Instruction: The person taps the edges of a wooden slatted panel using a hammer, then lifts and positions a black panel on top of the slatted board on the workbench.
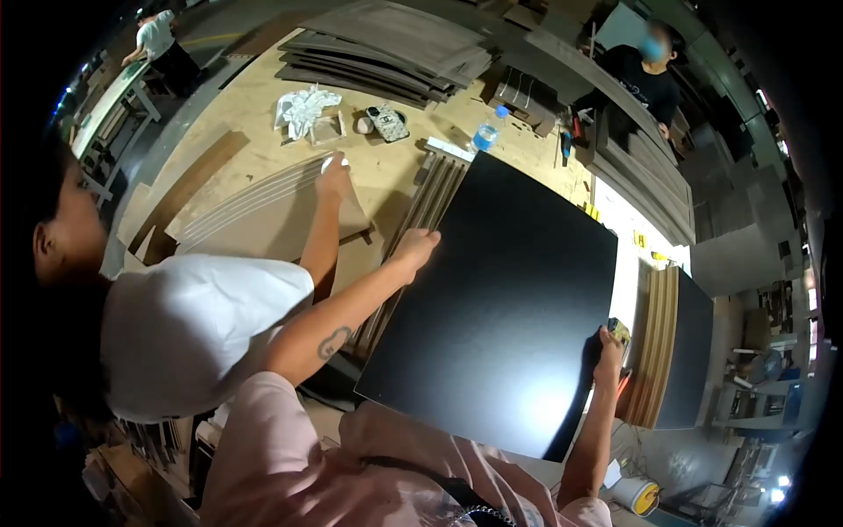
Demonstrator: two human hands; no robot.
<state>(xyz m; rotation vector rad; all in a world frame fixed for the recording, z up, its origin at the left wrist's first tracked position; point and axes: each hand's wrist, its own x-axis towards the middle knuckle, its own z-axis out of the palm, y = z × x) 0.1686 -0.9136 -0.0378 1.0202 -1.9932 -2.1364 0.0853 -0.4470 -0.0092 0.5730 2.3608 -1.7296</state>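
Observation:
A large black panel [496, 307] is tilted in front of me, light glaring off its lower part. My left hand [416, 249] is closed on its left edge, thumb on the black face. My right hand [608, 350] is closed at the right edge. Against those right fingers shows a small yellow-green and black object [619, 331], perhaps a tape measure; whether the hand holds it too I cannot tell. Left of the panel is a stack of boards [432, 189]. On the right, a second stack [654, 338] has a dark panel [694, 351] on its outer side.
A co-worker in white [193, 334] leans in at left, one hand [333, 178] pressing a white thing on a brown board [272, 215]. A water bottle [488, 132], a phone [387, 124] and stacked panels [378, 57] lie beyond. Another person [637, 79] stands across the table.

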